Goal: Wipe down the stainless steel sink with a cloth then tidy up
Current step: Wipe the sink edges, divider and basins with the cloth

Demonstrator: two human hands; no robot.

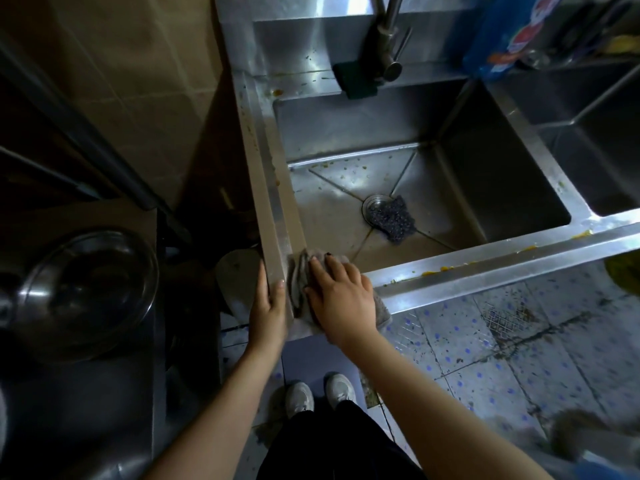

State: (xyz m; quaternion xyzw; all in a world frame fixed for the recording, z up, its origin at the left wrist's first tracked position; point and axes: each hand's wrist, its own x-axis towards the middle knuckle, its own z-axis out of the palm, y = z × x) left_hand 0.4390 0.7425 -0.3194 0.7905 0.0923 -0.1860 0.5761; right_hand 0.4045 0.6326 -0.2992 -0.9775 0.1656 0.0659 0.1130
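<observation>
Two hands, lower centre: the right hand [341, 296] lies spread on one cloth [298, 279]; the left hand [268, 306] grips the rim of one sink [273, 188].

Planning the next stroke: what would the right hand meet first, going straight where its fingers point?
The right hand, flat on the bunched grey cloth, would likely meet the stainless steel sink's left rim; depth unclear.

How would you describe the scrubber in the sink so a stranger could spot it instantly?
Look into the large steel sink basin, down to the round drain in its floor. The scrubber lies partly over that drain. It is dark, bluish and knobbly, unlike the flat green sponge up by the faucet and the grey cloth at the near corner.
</observation>
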